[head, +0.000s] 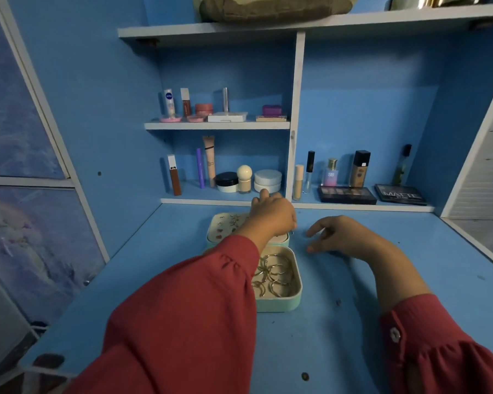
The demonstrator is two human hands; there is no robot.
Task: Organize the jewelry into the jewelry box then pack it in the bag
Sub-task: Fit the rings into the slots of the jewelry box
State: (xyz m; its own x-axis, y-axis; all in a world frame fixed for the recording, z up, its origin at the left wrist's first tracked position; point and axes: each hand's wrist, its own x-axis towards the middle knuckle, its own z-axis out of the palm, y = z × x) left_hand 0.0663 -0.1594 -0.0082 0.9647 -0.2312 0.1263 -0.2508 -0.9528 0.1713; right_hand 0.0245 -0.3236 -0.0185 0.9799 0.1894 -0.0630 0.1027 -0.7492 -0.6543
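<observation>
Red sleeves [182,322] fill my view; jewelry box [292,288] sits open on the desk [339,351], hoops in its tray; left hand [272,216] over its lid, fingers curled, can't tell what they hold; right hand [343,234] just right of it, fingers loose.

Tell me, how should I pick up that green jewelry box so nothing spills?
Probably grip the jewelry box by the mint side walls of its near tray, coming from above with both hands. It lies open, its lid flat behind, loose gold hoops inside, so keep it level.
</observation>
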